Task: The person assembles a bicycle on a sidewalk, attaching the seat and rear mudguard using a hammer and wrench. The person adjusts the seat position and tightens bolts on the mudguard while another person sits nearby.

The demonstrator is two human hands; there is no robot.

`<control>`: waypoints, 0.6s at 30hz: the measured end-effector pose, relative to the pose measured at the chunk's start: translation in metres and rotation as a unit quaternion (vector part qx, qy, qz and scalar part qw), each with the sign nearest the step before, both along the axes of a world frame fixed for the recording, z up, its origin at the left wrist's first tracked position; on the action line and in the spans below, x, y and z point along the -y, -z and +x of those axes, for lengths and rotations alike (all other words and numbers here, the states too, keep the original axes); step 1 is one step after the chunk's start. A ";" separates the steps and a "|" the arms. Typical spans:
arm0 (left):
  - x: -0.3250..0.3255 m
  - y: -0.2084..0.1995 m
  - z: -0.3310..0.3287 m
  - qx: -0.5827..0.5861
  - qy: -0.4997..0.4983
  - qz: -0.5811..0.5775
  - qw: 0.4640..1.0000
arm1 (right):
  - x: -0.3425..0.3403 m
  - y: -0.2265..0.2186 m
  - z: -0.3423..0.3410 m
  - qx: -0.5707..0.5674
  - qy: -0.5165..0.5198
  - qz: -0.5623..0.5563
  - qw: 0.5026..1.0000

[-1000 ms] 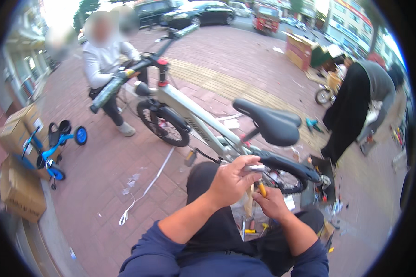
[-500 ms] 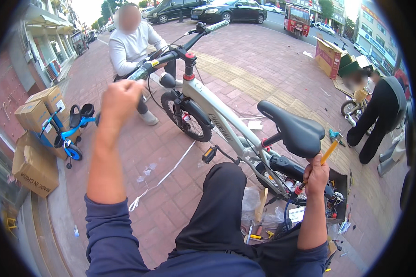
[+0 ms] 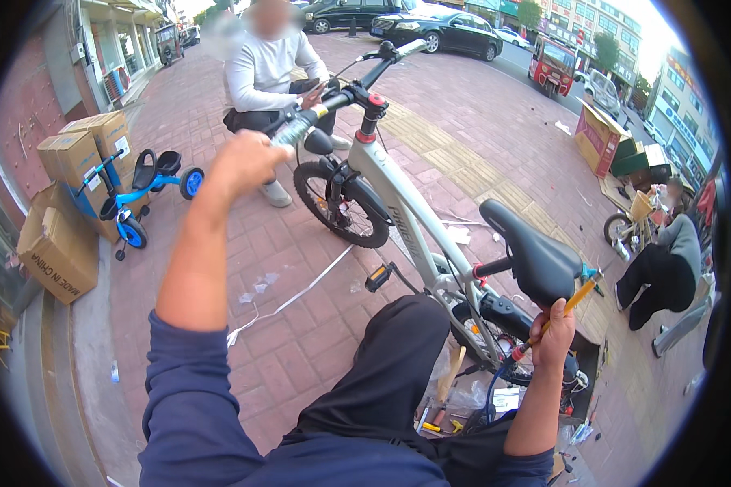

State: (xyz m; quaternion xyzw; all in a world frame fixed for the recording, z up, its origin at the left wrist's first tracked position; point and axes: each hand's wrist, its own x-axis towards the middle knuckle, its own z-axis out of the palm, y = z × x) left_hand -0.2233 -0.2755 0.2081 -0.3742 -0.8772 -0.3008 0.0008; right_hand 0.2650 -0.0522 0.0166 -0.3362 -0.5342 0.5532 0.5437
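Note:
A pale grey bicycle (image 3: pixel 406 207) with a black saddle (image 3: pixel 536 247) stands in front of me. Its left handlebar grip (image 3: pixel 296 128) looks shiny and translucent. At the outer end of that grip, my left hand (image 3: pixel 250 166), slightly blurred, has its fingers closed round it. Just below the saddle, my right hand (image 3: pixel 552 337) holds a yellow stick-shaped tool (image 3: pixel 583 294). A red fitting (image 3: pixel 520 353) and a blue hose (image 3: pixel 490 398) show at its lower end. The fist hides the tool's middle.
A person in a light top (image 3: pixel 260 77) sits beyond the handlebar; another person (image 3: pixel 666 264) bends at the right. Cardboard boxes (image 3: pixel 61 252) and a blue tricycle (image 3: pixel 142 195) stand left. Loose tools (image 3: pixel 439 420) and a parts box (image 3: pixel 589 365) lie by the rear wheel.
The view has shifted, so the scene sits further right. My left hand has come nearer the grip end. The yellow tool stays in my right hand. The person at right bends lower.

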 end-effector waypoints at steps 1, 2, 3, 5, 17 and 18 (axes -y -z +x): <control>-0.002 0.014 0.006 0.068 0.036 0.019 0.997 | 0.000 -0.001 0.002 -0.009 0.004 0.000 1.000; 0.001 0.029 0.019 0.218 0.094 0.101 0.966 | 0.001 -0.002 0.003 -0.005 0.006 0.002 1.000; 0.002 0.038 0.054 0.409 0.107 0.194 0.885 | 0.002 -0.001 0.005 0.004 0.002 0.006 1.000; -0.003 0.061 0.081 0.600 0.134 0.296 0.731 | 0.004 0.000 0.006 0.020 -0.009 0.013 1.000; 0.066 0.100 0.093 0.624 0.085 0.448 0.635 | 0.037 -0.039 -0.030 0.015 -0.052 0.030 0.998; 0.075 0.099 0.094 0.618 0.066 0.458 0.635 | 0.031 -0.042 -0.039 0.021 -0.072 0.032 0.997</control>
